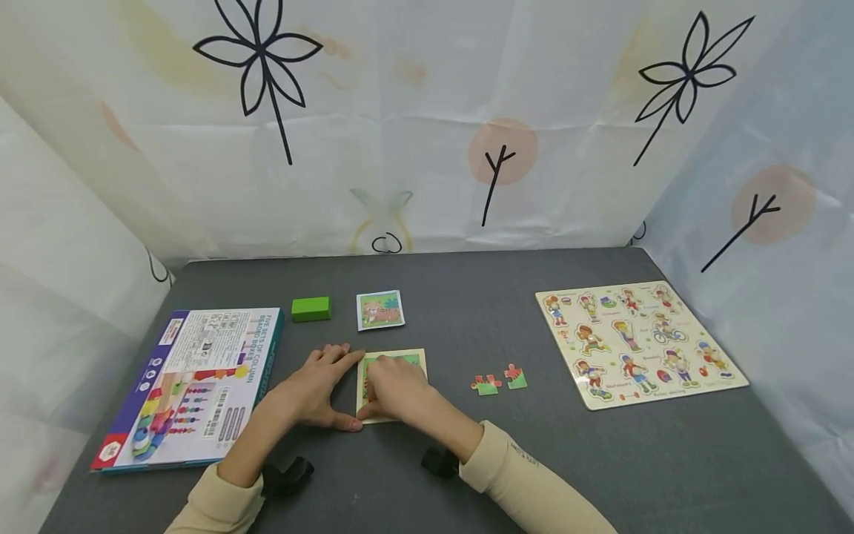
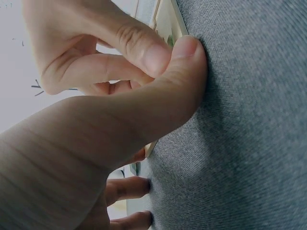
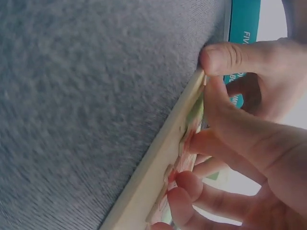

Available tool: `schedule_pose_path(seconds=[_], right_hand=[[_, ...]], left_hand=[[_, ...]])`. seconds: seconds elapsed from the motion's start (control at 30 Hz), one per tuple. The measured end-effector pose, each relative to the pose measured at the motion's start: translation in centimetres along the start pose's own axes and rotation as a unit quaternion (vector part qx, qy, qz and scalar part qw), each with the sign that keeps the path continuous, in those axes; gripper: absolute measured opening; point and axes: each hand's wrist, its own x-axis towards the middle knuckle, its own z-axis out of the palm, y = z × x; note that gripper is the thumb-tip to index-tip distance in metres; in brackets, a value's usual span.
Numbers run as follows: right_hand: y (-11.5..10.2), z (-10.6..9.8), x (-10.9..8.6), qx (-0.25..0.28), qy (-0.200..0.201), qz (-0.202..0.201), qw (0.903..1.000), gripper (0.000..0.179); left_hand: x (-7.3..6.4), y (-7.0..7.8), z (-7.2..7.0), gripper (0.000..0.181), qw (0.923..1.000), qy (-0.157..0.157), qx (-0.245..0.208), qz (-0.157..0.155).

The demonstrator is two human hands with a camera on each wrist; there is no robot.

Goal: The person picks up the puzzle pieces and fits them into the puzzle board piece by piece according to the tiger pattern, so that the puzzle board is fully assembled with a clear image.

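Note:
A small wooden puzzle board (image 1: 411, 357) with a pale rim lies on the table, partly hidden by the hands. My left hand (image 1: 309, 391) spreads along its left side, thumb tip at the near left corner and fingertips near the far left corner. Over the board my right hand (image 1: 398, 387) bends its fingers, with thumb and index at a red-and-green puzzle piece (image 3: 194, 115) near that corner. Its other fingertips touch pieces (image 3: 187, 165) in the frame. Two loose puzzle pieces (image 1: 487, 385) (image 1: 515, 377) lie to the right.
A blue-and-white box (image 1: 220, 341) lies at the left. Behind the board are a green block (image 1: 310, 309) and a small picture card (image 1: 380, 310). A large board with cartoon figures (image 1: 640, 345) lies at the right. White printed cloth (image 1: 427, 148) hangs behind the grey table (image 1: 600, 467).

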Motion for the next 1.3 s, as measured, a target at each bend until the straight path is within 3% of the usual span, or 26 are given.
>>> schedule_pose_path(seconds=[0.53, 0.97, 1.3], right_hand=[[-0.7, 0.1, 0.6, -0.028, 0.002, 0.053, 0.9982, 0.038], [-2.0, 0.4, 0.4, -0.094, 0.022, 0.052, 0.994, 0.031], [-2.9, 0.6, 0.4, -0.162, 0.026, 0.042, 0.9856, 0.041]], left_hand=[[0.0, 0.1, 0.2, 0.112, 1.0, 0.002, -0.002, 0.001], [0.1, -0.1, 0.3, 0.11, 0.9999, 0.009, -0.003, 0.007], [0.0, -0.1, 0.2, 0.11, 0.9998, 0.015, -0.006, 0.01]])
